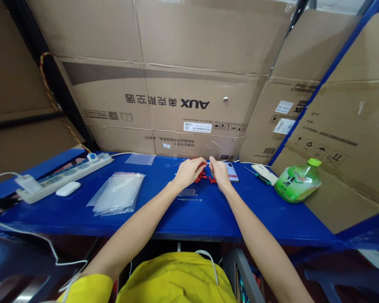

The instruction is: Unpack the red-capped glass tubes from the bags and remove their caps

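Note:
Over the far part of the blue table, my left hand (pixel 190 172) and my right hand (pixel 220 173) are close together, both with closed fingers. My left hand pinches a small red piece (pixel 204 163). From my right hand's fingertips a thin pale tube seems to meet it; the join is too small to make out. Several small red pieces (pixel 212 180) lie beneath and between the hands. Nearer to me, several thin clear tubes (pixel 189 200) rest on the tabletop. Beyond my right hand lies a phone-like flat screen (pixel 232 172), partly covered by that hand.
Clear plastic bags (pixel 118 193) are stacked at left, near a white case (pixel 68 189) and a power strip (pixel 72 174) with cables. At right stand a green bottle (pixel 298 181), a screwdriver (pixel 262 177) and a white device (pixel 265 173). Cardboard (pixel 164 113) walls the back.

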Available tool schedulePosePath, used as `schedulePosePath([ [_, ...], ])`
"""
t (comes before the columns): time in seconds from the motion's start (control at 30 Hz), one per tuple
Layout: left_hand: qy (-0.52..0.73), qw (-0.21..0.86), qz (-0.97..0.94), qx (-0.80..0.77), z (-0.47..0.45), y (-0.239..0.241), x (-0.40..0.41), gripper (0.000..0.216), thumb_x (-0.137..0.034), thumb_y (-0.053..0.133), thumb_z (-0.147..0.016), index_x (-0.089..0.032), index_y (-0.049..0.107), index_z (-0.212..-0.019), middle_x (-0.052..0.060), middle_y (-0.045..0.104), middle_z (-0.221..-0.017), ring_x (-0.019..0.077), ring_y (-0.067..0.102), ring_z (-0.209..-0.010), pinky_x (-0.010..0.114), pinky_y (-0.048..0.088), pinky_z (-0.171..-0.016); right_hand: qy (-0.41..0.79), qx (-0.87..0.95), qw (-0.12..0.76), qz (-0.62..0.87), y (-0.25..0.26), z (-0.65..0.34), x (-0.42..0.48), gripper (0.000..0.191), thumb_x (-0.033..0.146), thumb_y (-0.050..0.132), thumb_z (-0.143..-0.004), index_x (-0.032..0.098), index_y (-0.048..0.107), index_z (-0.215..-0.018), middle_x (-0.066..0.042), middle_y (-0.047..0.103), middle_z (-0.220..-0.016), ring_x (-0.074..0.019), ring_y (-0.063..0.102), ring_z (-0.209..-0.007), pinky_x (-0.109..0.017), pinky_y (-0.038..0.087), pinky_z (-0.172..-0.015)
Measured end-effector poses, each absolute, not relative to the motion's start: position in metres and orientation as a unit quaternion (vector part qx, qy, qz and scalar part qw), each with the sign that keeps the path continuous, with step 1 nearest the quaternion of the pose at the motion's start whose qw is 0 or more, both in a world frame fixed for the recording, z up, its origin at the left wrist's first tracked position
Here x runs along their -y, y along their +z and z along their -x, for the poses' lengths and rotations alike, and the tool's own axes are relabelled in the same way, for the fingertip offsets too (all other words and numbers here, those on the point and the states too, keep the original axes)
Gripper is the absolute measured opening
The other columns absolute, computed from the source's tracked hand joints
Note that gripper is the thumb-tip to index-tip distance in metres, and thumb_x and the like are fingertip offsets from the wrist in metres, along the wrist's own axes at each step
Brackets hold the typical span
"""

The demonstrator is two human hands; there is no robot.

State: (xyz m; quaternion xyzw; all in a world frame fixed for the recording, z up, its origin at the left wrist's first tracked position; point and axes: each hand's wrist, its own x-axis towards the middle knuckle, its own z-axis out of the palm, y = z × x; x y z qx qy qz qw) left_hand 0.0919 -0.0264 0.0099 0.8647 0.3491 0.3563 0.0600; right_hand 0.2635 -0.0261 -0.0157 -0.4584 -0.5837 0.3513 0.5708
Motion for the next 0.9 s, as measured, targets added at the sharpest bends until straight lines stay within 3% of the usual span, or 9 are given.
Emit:
schedulePosePath([
  [0.13,0.328,0.049,-0.873,-0.357,-0.089,0.009,0.028,0.018,-0.032,0.045,-0.104,-0.022,0.060,-0.104,0.007,0.074,-0.103,0.0216,0.068,-0.090,0.031,0.048,-0.081,0.362,0.601,0.551,0.452,-0.018,-0.258,0.027,0.065,0.080,0.044,-0.090,0.024,0.043,-0.057,0.006,0.030,-0.045,-0.0107,0.026,-0.042,-0.027,0.023,-0.044],
  [0.27,0.278,0.050,-0.897,-0.341,-0.091,0.002,0.024,0.023,-0.030,0.038,-0.105,-0.020,0.058,-0.101,0.010,0.072,-0.104,0.0241,0.068,-0.094,0.035,0.049,-0.083,0.243,0.664,0.548,0.447,-0.019,-0.258,0.028,0.062,0.069,0.046,-0.095,0.022,0.044,-0.054,0.001,0.045,-0.051,-0.0130,0.043,-0.053,-0.027,0.034,-0.054],
  [0.6,0.262,0.131,-0.891,-0.347,-0.092,-0.003,0.020,0.034,-0.026,0.034,-0.102,-0.017,0.062,-0.120,0.013,0.073,-0.116,0.0257,0.069,-0.101,0.037,0.051,-0.090,0.137,0.709,0.511,0.465,-0.021,-0.259,0.030,0.058,0.055,0.039,-0.102,0.020,0.058,-0.059,-0.007,0.069,-0.066,-0.0187,0.062,-0.064,-0.029,0.042,-0.065],
  [0.77,0.294,0.154,-0.883,-0.333,-0.094,-0.003,0.017,0.040,-0.021,0.036,-0.098,-0.017,0.064,-0.126,0.013,0.071,-0.128,0.0257,0.065,-0.118,0.039,0.048,-0.105,0.115,0.721,0.504,0.461,-0.020,-0.256,0.032,0.062,0.054,0.032,-0.104,0.022,0.057,-0.058,-0.009,0.069,-0.066,-0.0201,0.062,-0.064,-0.031,0.043,-0.067],
  [0.9,0.302,0.176,-0.877,-0.330,-0.096,-0.005,0.015,0.043,-0.020,0.036,-0.097,-0.016,0.065,-0.128,0.013,0.072,-0.128,0.0256,0.065,-0.119,0.039,0.048,-0.107,0.122,0.717,0.511,0.458,-0.020,-0.254,0.032,0.061,0.055,0.032,-0.104,0.021,0.061,-0.061,-0.010,0.071,-0.070,-0.0213,0.065,-0.067,-0.032,0.045,-0.069],
])
